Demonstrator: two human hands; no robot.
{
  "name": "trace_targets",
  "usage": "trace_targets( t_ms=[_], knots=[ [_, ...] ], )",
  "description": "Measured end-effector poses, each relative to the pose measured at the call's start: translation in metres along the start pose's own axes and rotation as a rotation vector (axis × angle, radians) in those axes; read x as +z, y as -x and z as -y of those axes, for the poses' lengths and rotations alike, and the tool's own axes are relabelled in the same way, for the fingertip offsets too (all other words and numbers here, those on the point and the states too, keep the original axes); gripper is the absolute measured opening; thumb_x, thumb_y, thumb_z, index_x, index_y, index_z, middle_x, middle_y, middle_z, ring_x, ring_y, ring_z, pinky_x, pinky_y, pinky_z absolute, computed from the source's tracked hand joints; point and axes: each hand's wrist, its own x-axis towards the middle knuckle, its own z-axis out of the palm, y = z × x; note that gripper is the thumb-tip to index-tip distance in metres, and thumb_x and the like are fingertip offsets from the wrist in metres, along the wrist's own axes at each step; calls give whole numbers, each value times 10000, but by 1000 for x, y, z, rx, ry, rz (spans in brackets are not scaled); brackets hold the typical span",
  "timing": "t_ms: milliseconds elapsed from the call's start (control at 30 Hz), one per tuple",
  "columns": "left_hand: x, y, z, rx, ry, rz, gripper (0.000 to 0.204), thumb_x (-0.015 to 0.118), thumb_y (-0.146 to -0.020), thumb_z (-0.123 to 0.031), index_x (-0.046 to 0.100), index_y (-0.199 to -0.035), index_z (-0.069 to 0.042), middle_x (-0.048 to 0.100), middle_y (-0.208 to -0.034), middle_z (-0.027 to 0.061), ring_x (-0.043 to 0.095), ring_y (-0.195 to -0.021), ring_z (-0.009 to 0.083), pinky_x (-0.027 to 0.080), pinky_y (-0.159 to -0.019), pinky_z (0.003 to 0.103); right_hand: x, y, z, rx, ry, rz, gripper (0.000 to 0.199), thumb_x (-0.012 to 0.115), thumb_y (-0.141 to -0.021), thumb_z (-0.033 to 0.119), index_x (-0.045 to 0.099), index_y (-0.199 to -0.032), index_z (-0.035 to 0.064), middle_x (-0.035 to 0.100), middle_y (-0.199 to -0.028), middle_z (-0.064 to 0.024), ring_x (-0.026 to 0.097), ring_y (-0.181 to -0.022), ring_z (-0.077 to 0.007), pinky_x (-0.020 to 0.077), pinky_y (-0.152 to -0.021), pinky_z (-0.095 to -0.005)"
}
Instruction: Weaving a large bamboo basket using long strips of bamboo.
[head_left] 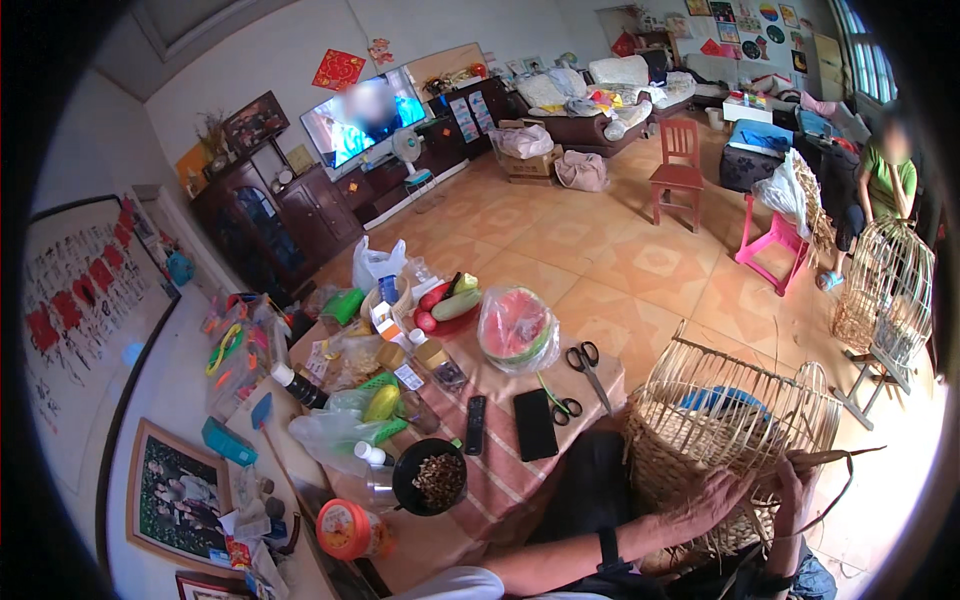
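Forearm [565, 557], bare, with a dark wristband [608, 548], reaching from the lower edge to a partly woven basket [672, 445].

Both hands meet at the near right side of the basket, which stands just right of a cloth-covered table [505, 485]. Left hand [712, 500]: against the weave, fingers stretched toward the other hand; whether they pinch anything cannot be told. Right hand [793, 492]: raised beside it, a long brown strip [840, 456] at its fingertips, trailing right; its exact grip is unclear. Something blue [735, 402] shows inside the basket, between open upright stakes. On the table: scissors [599, 392], black phone [535, 424], remote control [476, 425], plastic-wrapped watermelon [518, 330]. Farther right, a seated person [885, 185] is behind another basket [855, 322].
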Motion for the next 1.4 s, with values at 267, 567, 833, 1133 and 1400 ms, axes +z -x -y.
trace_targets(
  t_ms=[267,567,833,1133,1400],
  knots=[
    [23,7,-16,59,-543,-122,552,482,-919,-215,518,-1387,75,603,-1226,183,556,-1148,312,359,-1138,471,32,-5,34,-70,283,280,135,680,-924,125,627,-985,17,627,-815,-34,604,-754,-128,491,-633,-283],
    [27,-7,4,23,105,14,462,506,-895,-153,555,-1308,48,583,-1242,245,543,-1215,390,347,-1163,484,32,23,29,-423,823,204,110,651,-771,24,668,-880,25,609,-846,-137,638,-750,-333,497,-616,-411],
    [20,-15,20,40,403,-41,386,521,-868,-70,553,-1241,24,584,-1202,229,538,-1171,394,408,-1055,470,40,22,-4,-439,848,90,69,621,-859,31,581,-910,10,606,-750,-193,627,-721,-410,488,-624,-480],
    [19,-10,27,207,354,-192,307,561,-841,36,560,-1148,40,575,-1083,202,574,-1043,375,476,-940,451,40,39,-2,-376,820,-9,416,713,-788,-7,606,-1183,67,713,-906,-185,692,-820,-390,520,-683,-456],
    [-2,-26,16,70,359,41,128,599,-846,-59,553,-917,37,574,-929,182,586,-962,346,493,-842,440,27,43,-12,-53,249,-106,335,687,-767,-91,563,-1041,58,634,-737,-28,566,-688,-79,451,-617,-237]
  ],
)
